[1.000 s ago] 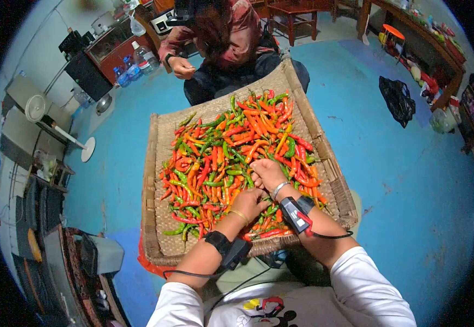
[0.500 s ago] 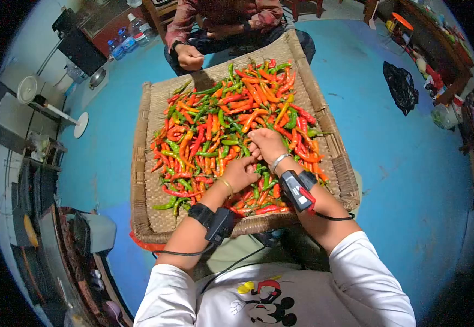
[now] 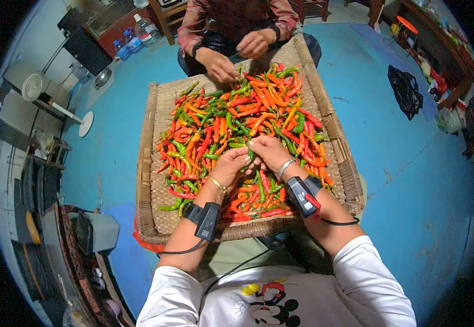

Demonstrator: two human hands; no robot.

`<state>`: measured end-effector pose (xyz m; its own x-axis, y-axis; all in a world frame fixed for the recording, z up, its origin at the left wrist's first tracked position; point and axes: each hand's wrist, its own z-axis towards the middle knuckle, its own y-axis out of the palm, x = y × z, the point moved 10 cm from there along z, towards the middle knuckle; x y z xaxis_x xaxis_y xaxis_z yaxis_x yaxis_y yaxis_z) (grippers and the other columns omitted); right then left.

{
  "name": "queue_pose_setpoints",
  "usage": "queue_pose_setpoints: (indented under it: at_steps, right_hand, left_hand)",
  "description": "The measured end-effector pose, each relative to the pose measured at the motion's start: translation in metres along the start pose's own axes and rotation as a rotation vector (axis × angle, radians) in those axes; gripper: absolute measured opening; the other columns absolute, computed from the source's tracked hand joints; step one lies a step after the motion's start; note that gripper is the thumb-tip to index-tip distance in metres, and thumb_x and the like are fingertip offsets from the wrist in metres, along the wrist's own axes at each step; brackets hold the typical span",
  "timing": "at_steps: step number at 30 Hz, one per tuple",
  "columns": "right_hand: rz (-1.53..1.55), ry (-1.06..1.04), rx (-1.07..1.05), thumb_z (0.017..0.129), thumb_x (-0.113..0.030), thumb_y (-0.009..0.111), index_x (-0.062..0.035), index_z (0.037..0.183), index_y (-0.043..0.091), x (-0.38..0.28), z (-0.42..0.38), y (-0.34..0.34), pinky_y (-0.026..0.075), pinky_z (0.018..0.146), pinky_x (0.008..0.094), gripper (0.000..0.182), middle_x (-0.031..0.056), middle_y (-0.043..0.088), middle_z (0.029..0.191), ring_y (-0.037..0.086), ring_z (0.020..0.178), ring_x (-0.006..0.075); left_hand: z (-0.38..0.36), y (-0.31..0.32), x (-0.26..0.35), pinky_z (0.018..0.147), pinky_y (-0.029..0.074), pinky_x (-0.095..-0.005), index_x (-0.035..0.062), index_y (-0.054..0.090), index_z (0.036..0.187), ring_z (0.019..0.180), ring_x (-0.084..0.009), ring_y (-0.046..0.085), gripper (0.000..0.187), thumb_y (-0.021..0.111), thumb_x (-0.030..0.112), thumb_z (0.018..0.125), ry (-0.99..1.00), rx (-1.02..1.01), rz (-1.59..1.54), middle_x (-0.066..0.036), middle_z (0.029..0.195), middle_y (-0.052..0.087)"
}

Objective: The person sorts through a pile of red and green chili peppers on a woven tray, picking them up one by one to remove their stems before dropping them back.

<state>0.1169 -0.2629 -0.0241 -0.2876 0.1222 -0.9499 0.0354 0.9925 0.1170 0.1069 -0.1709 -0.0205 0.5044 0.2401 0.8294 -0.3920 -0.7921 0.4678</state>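
Observation:
A woven tray (image 3: pixel 147 163) in front of me holds a heap of red, orange and green chili peppers (image 3: pixel 210 128). Over its near half my two hands meet. Between them is a dark green chili pepper (image 3: pixel 250 156), partly hidden by fingers. My left hand (image 3: pixel 234 166) is closed, its fingertips pinching at this pepper. The fingers of my right hand (image 3: pixel 272 155) are closed at the pepper's upper end. Several red and green peppers lie just below my wrists.
Across the tray sits another person, both hands (image 3: pixel 220 66) at the far edge of the heap. A white stand fan (image 3: pixel 86 124) is on the blue floor at left. At right lies a black plastic bag (image 3: pixel 405 91), near an orange stool (image 3: pixel 404 23).
My hands have come together around a green chili pepper, slightly above the heap. The other person's hands have moved in to the tray's far edge. The view has shifted slightly.

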Motion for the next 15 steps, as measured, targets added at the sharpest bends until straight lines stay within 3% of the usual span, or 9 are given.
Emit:
queue_pose_setpoints:
  at_steps: [4,7,10,15]
  right_hand:
    - [-0.005,-0.015,-0.049,0.076,-0.024,0.054,-0.0050,0.074,0.053,0.001,0.000,0.007,0.036,0.037,0.0184,0.019,-0.0011,0.050,0.058,0.047,0.046,0.0052]
    - [0.037,-0.004,-0.083,0.076,-0.023,0.054,-0.0055,0.071,0.051,0.002,-0.002,0.011,0.035,0.036,0.0177,0.019,-0.0017,0.050,0.056,0.046,0.045,0.0049]
    - [0.076,0.048,-0.076,0.077,-0.023,0.054,-0.0063,0.068,0.050,0.007,-0.002,0.014,0.034,0.035,0.0171,0.019,-0.0020,0.049,0.054,0.045,0.043,0.0048]
    - [0.168,0.087,-0.071,0.079,-0.023,0.052,-0.0069,0.066,0.050,0.006,-0.003,0.011,0.032,0.033,0.0174,0.020,-0.0018,0.048,0.052,0.044,0.040,0.0053]
  left_hand:
    - [-0.001,0.000,0.005,0.059,0.044,-0.0219,0.0000,0.051,0.099,0.068,-0.0099,0.053,0.024,0.053,0.008,0.077,0.041,-0.004,0.081,-0.004,0.082,0.057]
    - [-0.001,-0.003,0.015,0.061,0.042,-0.0203,0.0006,0.053,0.086,0.066,-0.0086,0.051,0.016,0.058,0.009,0.074,0.163,0.090,0.332,-0.003,0.077,0.056]
    - [-0.003,0.000,0.019,0.058,0.042,-0.0201,0.0018,0.053,0.083,0.063,-0.0078,0.051,0.012,0.057,0.010,0.075,0.139,0.080,0.412,-0.001,0.074,0.055]
    - [-0.002,-0.003,-0.001,0.053,0.042,-0.0186,0.0055,0.053,0.082,0.060,-0.0069,0.050,0.008,0.055,0.012,0.077,-0.055,0.040,0.160,0.000,0.073,0.054]
